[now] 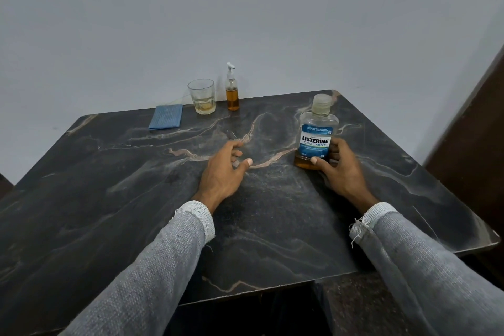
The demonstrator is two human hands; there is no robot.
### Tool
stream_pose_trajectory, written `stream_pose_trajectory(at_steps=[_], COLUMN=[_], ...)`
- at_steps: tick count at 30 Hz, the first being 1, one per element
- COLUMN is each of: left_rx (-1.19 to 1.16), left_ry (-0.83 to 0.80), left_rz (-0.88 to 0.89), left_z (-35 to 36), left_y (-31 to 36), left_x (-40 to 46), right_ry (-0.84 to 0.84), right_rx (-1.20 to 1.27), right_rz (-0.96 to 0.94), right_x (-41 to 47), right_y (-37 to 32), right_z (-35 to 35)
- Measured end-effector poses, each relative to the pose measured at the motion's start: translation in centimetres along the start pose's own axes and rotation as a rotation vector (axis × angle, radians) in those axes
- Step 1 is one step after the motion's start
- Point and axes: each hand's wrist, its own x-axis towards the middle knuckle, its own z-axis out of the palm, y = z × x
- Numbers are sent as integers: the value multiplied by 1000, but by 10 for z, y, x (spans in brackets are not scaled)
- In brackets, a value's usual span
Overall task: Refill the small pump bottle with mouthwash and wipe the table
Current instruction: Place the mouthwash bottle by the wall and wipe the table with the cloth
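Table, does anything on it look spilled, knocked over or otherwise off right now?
Nothing spilled or tipped. The mouthwash bottle, gripped by the right hand, stands upright, capped and nearly empty. The pump bottle, glass and folded blue cloth sit tidy at the far edge. Only oddity: both sleeve cuffs are frayed.

Dim, even indoor light with a cool grey cast; no source shows, and the wall (245, 8) is smoothly lit with slight darkening toward the upper corners. The dark marble table (109, 199) carries a soft, broad sheen across its middle rather than hard glare, and shadows under the left hand (222, 172) and right hand (341, 169) are faint and diffuse. Wide-angle distortion bows the table edges and stretches the sleeves (436, 281) at the lower corners, while fine detail is slightly soft and smeared throughout, sharpest on the mouthwash bottle (315, 131) label.
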Motion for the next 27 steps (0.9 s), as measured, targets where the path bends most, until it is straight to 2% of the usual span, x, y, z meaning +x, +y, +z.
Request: stream_pose_trajectory(at_steps=[11, 19, 27], left_rx=[266, 397, 506], left_ry=[-76, -162, -331], left_rz=[2, -47, -102], left_z=[-10, -23, -33], left_y=[-7, -24, -47], left_x=[53, 125, 182], right_ry=[-73, -122, -163], right_rx=[37, -49, -113], right_rz=[18, 32, 5], right_x=[44, 117, 192], right_y=[-2, -2, 1], right_z=[28, 56, 87])
